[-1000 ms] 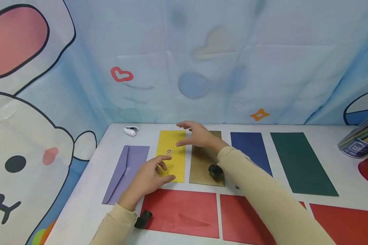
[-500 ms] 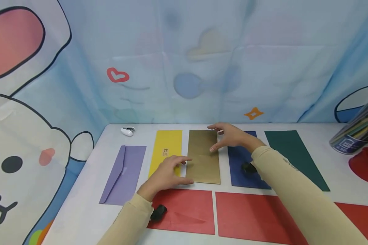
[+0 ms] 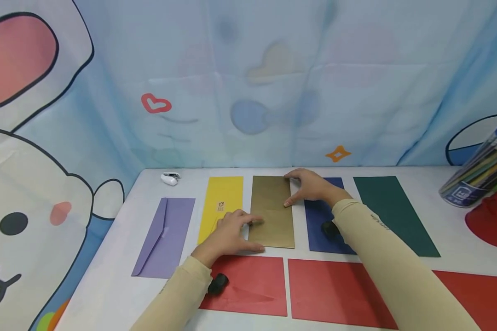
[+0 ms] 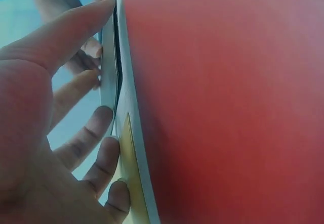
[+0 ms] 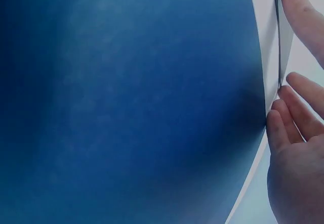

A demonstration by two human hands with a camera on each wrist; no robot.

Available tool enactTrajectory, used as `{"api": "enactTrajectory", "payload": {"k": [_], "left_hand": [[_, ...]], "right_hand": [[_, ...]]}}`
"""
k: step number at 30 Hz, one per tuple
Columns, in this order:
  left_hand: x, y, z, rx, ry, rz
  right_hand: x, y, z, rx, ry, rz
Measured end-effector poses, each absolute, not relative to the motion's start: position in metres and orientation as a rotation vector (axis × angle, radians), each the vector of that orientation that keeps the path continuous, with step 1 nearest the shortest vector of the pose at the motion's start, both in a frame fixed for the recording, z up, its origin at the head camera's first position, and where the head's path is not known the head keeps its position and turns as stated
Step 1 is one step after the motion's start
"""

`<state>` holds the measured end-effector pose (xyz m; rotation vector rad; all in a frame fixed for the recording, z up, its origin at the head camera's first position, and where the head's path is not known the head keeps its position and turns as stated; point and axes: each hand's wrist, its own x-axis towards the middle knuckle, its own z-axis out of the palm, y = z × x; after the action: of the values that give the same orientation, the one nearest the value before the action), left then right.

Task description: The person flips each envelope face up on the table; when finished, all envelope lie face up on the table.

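Observation:
A flat gold envelope (image 3: 271, 230) lies lengthwise between my two hands. My left hand (image 3: 228, 233) reaches over the yellow envelope (image 3: 226, 191), its fingertips at the gold one's lower left edge and corner. At the upper right edge of the gold envelope, my right hand (image 3: 314, 186) touches with thumb and fingertips, its palm above the blue envelope (image 3: 316, 218). In the left wrist view the fingers (image 4: 76, 32) are spread along the envelope edges. The right wrist view shows the right fingers (image 5: 306, 19) extended past the blue sheet.
A purple envelope (image 3: 171, 239) lies at the left and a green one (image 3: 393, 211) at the right. Several red envelopes (image 3: 248, 294) line the front. A clear pencil tub (image 3: 476, 170) and a red object (image 3: 493, 220) stand far right. A small white item (image 3: 170, 179) sits back left.
Both hands have shifted right from around the yellow envelope to the sides of the gold one. In the last half second they settled onto its edges. The head view has drifted slightly right.

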<state>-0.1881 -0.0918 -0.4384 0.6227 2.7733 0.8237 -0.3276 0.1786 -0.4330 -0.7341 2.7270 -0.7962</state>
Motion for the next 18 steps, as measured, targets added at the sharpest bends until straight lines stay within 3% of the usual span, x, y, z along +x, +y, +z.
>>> {"api": "enactTrajectory", "payload": {"k": [11, 18], "left_hand": [[-0.185, -0.082, -0.434, 0.601, 2.821, 0.641], [-0.18, -0.079, -0.427, 0.746, 2.88, 0.44]], "right_hand": [[-0.327, 0.177, -0.433, -0.725, 2.738, -0.73], [-0.327, 0.179, -0.432, -0.714, 2.726, -0.713]]}}
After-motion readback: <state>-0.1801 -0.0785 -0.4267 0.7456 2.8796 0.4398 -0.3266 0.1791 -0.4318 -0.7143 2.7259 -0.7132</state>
